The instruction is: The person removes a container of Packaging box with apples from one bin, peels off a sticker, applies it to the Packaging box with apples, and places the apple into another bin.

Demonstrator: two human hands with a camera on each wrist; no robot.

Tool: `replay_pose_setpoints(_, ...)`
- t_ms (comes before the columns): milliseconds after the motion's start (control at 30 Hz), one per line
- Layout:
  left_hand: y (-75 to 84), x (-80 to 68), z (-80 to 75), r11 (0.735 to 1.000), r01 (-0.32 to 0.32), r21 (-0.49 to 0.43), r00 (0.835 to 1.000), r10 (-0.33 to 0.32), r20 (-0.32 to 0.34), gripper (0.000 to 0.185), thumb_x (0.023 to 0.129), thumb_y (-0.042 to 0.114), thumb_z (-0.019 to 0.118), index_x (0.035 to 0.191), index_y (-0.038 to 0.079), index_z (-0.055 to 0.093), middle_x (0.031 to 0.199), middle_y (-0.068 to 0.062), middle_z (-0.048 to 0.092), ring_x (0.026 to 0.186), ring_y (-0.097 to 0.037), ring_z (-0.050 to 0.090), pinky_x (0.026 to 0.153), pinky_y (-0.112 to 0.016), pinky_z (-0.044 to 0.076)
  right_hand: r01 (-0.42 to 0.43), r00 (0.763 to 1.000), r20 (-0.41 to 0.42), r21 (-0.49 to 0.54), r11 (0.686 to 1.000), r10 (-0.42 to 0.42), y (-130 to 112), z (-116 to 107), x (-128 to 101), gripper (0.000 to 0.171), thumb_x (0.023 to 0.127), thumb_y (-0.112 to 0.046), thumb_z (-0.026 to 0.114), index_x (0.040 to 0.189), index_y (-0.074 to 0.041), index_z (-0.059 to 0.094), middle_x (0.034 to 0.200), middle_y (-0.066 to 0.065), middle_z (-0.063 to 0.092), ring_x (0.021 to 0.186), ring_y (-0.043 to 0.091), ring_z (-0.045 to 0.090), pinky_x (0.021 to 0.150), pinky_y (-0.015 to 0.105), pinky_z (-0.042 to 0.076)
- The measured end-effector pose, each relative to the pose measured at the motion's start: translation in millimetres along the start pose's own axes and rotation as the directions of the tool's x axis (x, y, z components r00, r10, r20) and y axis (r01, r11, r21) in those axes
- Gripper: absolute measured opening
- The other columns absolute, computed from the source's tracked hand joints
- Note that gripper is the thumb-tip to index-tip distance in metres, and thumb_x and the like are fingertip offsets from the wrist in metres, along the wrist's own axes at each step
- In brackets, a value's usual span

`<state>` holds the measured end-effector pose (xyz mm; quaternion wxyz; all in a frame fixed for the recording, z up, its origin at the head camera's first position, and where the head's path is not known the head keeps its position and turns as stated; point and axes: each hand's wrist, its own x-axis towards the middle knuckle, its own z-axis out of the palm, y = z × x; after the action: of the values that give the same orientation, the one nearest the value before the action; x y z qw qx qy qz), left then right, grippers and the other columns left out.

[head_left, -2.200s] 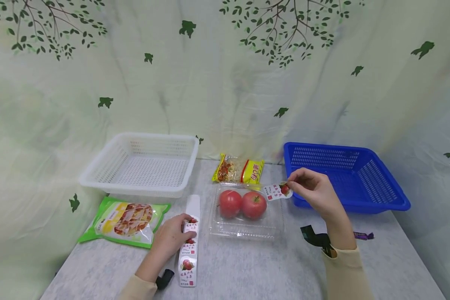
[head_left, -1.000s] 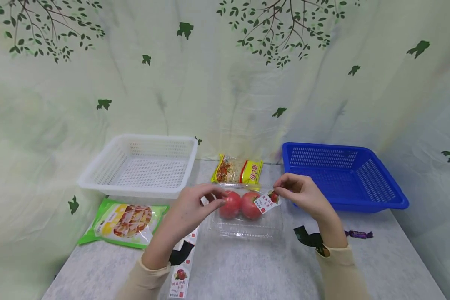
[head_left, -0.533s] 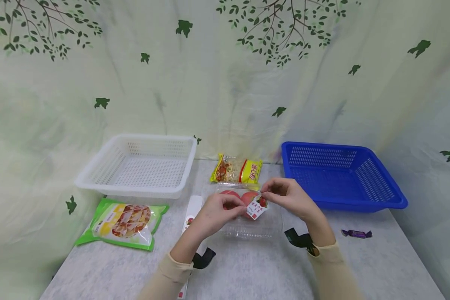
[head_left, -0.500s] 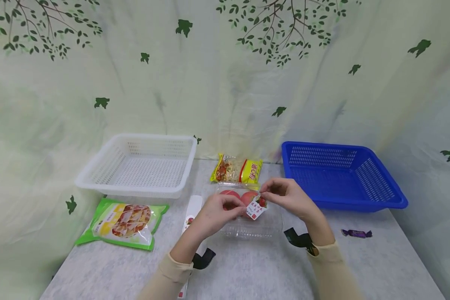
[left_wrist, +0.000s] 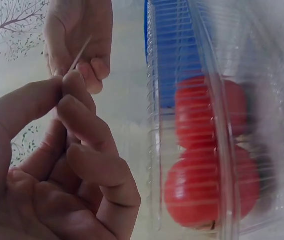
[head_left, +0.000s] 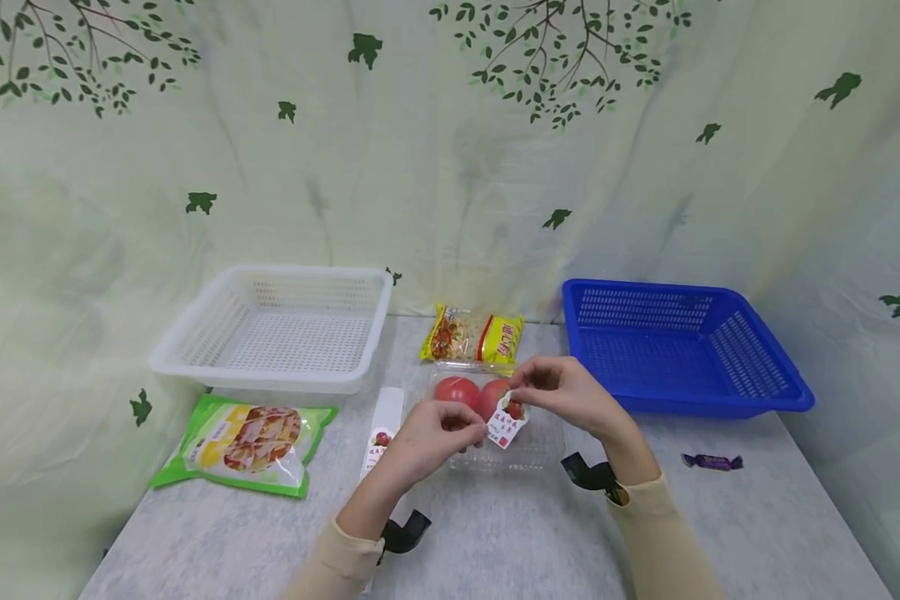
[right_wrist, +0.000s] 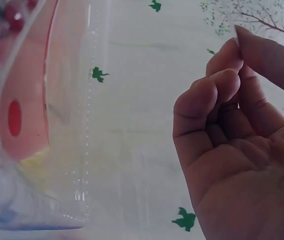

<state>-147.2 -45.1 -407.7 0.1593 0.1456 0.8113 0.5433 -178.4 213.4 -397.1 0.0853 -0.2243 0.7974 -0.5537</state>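
The tomato box (head_left: 495, 433) lies between the left basket (head_left: 195, 354) and the right basket (head_left: 780, 392), behind both hands.

Clamshell box (head_left: 528, 446): clear, glossy ribbed plastic. Behind it, blue basket (head_left: 682, 350) and white basket (head_left: 277, 329): perforated plastic. Label sticker (head_left: 506, 421): printed paper. Tabletop (head_left: 510, 542): matt, marbled grey.

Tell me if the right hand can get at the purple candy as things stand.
Probably not at once: the right hand pinches the sticker together with the left hand. The table between it and the purple candy is bare, so the path itself looks free.
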Motion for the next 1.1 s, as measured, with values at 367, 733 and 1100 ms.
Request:
replay_pose_setpoints(367, -0.4, -2.4, 10.1, 0.999, 0.029, 0.038, 0.996, -0.026, -0.082, 0.013, 0.092, 0.019, 0.073, 0.093, 0.008, 0.081, 0.081, -0.003, 0.077, 0.072, -0.011, 0.059, 0.066, -0.027, 0.049, -0.053, 0.997, 0.044, -0.189, 0.980, 0.062, -3.1, 0.7, 22.5, 0.009, 0.101, -0.017, 0.073, 0.105, -0.010, 0.077, 0.092, 0.004, 0.075, 0.085, 0.022, 0.067, 0.077, 0.030, 0.057)
replay_pose_setpoints(733, 0.2, -0.5, 15.7, 0.999, 0.033, 0.026, 0.980, -0.027, -0.198, 0.015, 0.093, 0.018, 0.076, 0.103, 0.010, 0.068, 0.084, -0.001, 0.071, 0.069, -0.012, 0.061, 0.060, -0.025, 0.048, -0.061, 0.985, 0.144, -0.227, 0.972, 0.095, -1.7, -2.5, 43.9, 0.011, 0.101, -0.012, 0.069, 0.105, -0.006, 0.077, 0.098, 0.006, 0.078, 0.087, 0.014, 0.067, 0.082, 0.032, 0.059)
replay_pose_setpoints(1100, -0.1, 3.4, 15.2, 0.995, -0.076, -0.061, 0.983, 0.065, -0.173, 0.026, 0.093, 0.015, 0.081, 0.117, 0.014, 0.071, 0.099, -0.005, 0.078, 0.071, -0.016, 0.066, 0.061, -0.022, 0.051, -0.115, 0.972, 0.182, -0.171, 0.979, 0.146, 2.9, -6.6, 54.5, 0.016, 0.103, -0.013, 0.069, 0.112, -0.001, 0.074, 0.095, 0.007, 0.076, 0.085, 0.016, 0.066, 0.087, 0.045, 0.059)
